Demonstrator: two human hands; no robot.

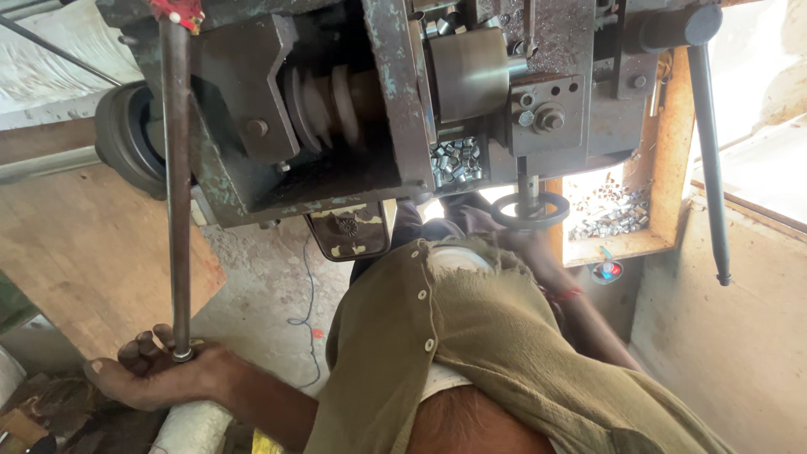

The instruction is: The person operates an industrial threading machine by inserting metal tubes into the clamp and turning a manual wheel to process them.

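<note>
Workshop interior seen from above the worker's chest. The floor (pixel 269 277) is rough grey concrete, dusty and pitted, with a thin blue wire (pixel 308 294) trailing across it; a reddish-brown wooden board (pixel 76 244) lies along its left side, and a pale plastered wall (pixel 740 353) closes the lower right corner. Daylight enters at the upper right.

The machine (pixel 370 101), a heavy cast-metal body with flaking dark green paint and bare rusty patches, fills the upper edge of the view. A grooved pulley (pixel 324 105) sits in its open centre, a dark round wheel (pixel 126 139) at its left end, and bolted square blocks at its right. Small bright cut metal pieces (pixel 456 160) are heaped in a pocket under its middle. More of them lie in the open wooden tray (pixel 664 168), lit orange by the sun, at the machine's right edge.

The long steel lever (pixel 175 193), a plain round rod dulled by wear, hangs from the machine's upper left corner down to the lower left. The left hand (pixel 155 370) is curled around the lever's bottom end, fingers wrapped over it. A second dark lever (pixel 709 160) hangs at the right, untouched. The right hand (pixel 528 240) reaches to the small black handwheel (pixel 529 210) under the machine's middle; its grip cannot be made out. An olive, frayed shirt (pixel 471 353) with white buttons covers the foreground.
</note>
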